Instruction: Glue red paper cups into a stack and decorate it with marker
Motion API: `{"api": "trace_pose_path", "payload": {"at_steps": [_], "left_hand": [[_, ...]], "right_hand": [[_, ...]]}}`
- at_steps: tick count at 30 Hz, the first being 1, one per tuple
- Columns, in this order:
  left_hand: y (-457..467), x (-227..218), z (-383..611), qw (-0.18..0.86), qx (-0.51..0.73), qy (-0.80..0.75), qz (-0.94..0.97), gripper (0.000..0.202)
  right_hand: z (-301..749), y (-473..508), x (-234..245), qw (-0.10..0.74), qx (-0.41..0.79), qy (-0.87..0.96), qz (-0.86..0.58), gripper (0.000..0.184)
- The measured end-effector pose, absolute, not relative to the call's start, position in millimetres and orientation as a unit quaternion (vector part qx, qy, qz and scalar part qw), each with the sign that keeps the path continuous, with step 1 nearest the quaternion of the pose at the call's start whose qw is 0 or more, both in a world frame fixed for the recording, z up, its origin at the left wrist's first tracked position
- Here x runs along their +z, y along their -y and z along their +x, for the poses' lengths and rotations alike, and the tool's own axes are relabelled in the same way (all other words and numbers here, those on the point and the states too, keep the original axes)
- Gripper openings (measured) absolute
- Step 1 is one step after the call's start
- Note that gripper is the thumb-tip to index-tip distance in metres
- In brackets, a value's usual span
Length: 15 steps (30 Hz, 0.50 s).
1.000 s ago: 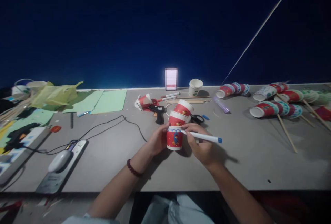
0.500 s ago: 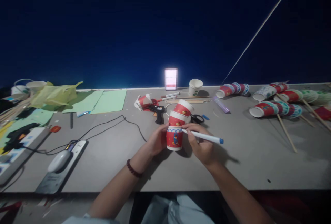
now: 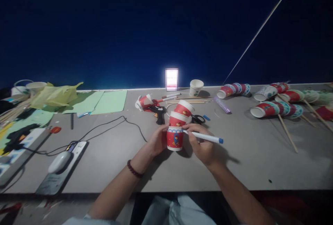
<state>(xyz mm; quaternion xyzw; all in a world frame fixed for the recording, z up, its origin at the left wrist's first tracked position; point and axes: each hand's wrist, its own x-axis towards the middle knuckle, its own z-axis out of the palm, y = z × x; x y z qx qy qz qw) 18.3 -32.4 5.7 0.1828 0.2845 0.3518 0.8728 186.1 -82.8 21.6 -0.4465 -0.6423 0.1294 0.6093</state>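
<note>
A curved stack of red paper cups (image 3: 175, 141) with white rims stands in front of me, its upper cups leaning to the right. My left hand (image 3: 159, 139) is closed round its left side, the fingers partly hidden behind it. Between the fingers of my right hand (image 3: 201, 145) is a white marker (image 3: 208, 137) with a blue end, its tip at the right edge of a white band on the lowest cup. Blue scallops are drawn along that band. Just behind lie black scissors (image 3: 198, 119), a small blue cap (image 3: 206, 117) and a black glue gun (image 3: 160, 114).
Finished-looking cup chains with sticks (image 3: 269, 109) lie at the right. A white cup (image 3: 196, 87) stands at the back near wooden sticks. Green paper (image 3: 111, 101), a power strip (image 3: 24, 152), a phone (image 3: 56, 180) and a cable (image 3: 104, 127) occupy the left.
The marker and my right hand have shifted very slightly left along with the cups. Both hands keep their grip, and little else differs.
</note>
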Motion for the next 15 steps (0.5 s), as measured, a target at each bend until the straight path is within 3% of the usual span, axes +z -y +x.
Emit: {"api": "trace_pose_path", "payload": {"at_steps": [15], "left_hand": [[34.0,10.6,19.9,0.872,0.348,-0.293,0.18,0.026]], "right_hand": [[186.9,83.0,23.9,0.594,0.136,0.657,-0.444,0.015]]}}
